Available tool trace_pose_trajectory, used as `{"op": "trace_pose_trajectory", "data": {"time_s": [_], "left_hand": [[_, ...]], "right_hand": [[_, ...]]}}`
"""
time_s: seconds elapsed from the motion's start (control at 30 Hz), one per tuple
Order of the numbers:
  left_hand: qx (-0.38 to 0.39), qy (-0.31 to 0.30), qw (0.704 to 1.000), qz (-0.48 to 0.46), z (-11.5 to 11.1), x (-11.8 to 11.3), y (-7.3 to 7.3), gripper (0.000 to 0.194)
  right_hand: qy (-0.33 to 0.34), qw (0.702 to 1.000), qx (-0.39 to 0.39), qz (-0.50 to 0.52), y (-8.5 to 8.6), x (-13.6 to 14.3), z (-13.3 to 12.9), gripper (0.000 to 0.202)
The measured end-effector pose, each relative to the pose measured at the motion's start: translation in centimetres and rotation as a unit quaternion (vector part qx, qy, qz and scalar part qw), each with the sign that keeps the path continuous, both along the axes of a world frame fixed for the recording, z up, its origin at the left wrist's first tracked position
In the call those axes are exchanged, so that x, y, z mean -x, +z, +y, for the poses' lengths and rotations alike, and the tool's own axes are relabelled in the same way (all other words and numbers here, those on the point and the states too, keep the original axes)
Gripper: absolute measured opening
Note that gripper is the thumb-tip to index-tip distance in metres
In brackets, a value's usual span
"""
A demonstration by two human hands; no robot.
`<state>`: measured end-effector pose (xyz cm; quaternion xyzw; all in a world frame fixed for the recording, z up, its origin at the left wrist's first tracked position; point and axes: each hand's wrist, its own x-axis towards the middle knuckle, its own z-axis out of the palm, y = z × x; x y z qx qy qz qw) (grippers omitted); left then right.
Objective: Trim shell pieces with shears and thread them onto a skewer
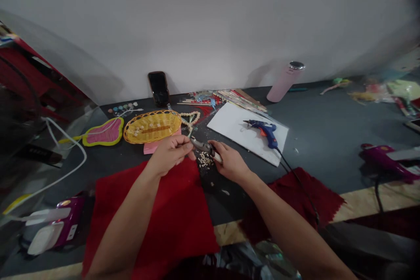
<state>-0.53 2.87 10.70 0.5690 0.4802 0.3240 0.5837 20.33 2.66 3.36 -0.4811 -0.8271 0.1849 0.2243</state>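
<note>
My right hand (231, 161) is wrapped around a pair of pruning shears (202, 145) with a dark metal head and a pale handle. Its jaws point left, toward my left hand (171, 153). That hand is closed in a pinch close to the jaws; whatever lies between its fingertips is too small to make out. Just under the shears, small pale cut pieces (205, 160) lie in a heap on the dark tabletop (219, 203). A yellow wicker basket (152, 127) with a few pale bits inside stands beyond my left hand, partly over a pink pad (150, 148).
Red cloth (177, 201) lies beneath my left forearm. A blue glue gun (267, 131) rests on a white board (229, 124), its cord trailing toward me. Behind are a phone (159, 89), thin sticks (243, 99) and a pink tumbler (284, 82). Purple devices (390, 162) sit at both sides.
</note>
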Motion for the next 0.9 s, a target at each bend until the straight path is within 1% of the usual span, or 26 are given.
{"op": "trace_pose_trajectory", "data": {"time_s": [0.1, 0.17, 0.3, 0.47, 0.63, 0.8, 0.9], "left_hand": [[-0.015, 0.021, 1.0, 0.017, -0.1, 0.0, 0.1, 0.02], [-0.029, 0.025, 0.999, 0.026, -0.1, -0.1, -0.1, 0.021], [-0.067, 0.028, 0.996, 0.047, 0.1, -0.2, -0.7, 0.021], [-0.115, 0.055, 0.989, 0.077, 0.4, -0.3, -1.2, 0.019], [-0.141, 0.056, 0.983, 0.107, 0.4, -0.5, -1.2, 0.017], [-0.188, 0.075, 0.966, 0.161, 0.3, -0.6, -1.1, 0.018], [-0.17, 0.066, 0.973, 0.138, 0.2, -0.6, -1.0, 0.02]], "right_hand": [[-0.009, 1.0, 0.012, -0.009, 0.1, 0.2, -0.3, 0.054], [-0.013, 1.0, 0.017, -0.008, 0.1, 0.3, -0.4, 0.051], [-0.013, 1.0, 0.012, 0.012, -0.4, 0.2, -0.1, 0.051], [-0.011, 1.0, -0.003, 0.025, -0.7, -0.1, 0.4, 0.052], [-0.01, 1.0, 0.001, 0.023, -0.6, -0.2, 0.5, 0.056], [-0.017, 1.0, -0.001, 0.01, -0.4, -0.1, 0.3, 0.055], [0.001, 1.0, -0.004, 0.008, -0.2, -0.1, 0.3, 0.058]]}}
